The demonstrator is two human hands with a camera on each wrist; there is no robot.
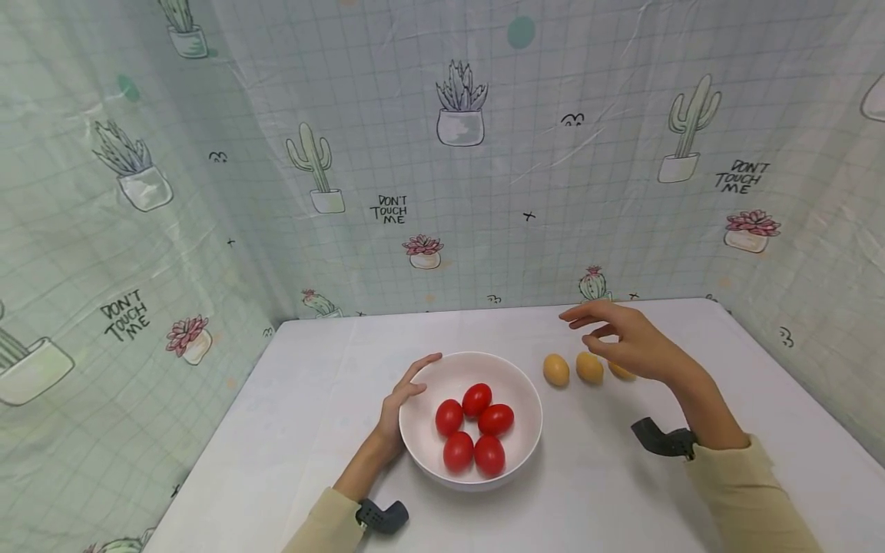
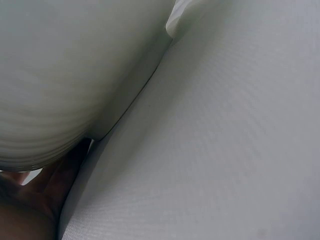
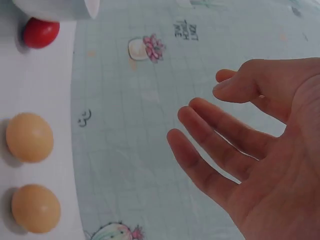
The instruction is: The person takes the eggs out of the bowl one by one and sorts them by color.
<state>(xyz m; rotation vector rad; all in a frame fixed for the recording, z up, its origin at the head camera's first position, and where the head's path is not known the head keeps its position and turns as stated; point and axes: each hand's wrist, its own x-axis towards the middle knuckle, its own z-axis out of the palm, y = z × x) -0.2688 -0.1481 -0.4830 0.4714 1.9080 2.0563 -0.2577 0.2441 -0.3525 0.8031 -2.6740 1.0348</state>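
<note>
My left hand (image 1: 396, 407) holds the left side of a white bowl (image 1: 522, 399), with the thumb at the rim and the fingers along the outer wall. Several glossy red eggs (image 1: 459, 452) lie grouped inside it. In the left wrist view the bowl's side (image 2: 65, 65) hides most of that hand (image 2: 42, 200). To the right, my right hand (image 1: 632, 342) hovers over a row of yellow eggs (image 1: 556, 370), holding nothing. Its fingers are parted and slightly bent in the right wrist view. One yellow egg (image 1: 622, 372) is partly covered by this hand.
All this stands on a white table (image 1: 332, 384). A curtain (image 1: 387, 100) printed with cacti hangs behind it and at both sides. Beside the bowl, the right wrist view shows a red egg (image 3: 41, 32). Dark wrist mounts (image 1: 664, 439) stick out from both sleeves.
</note>
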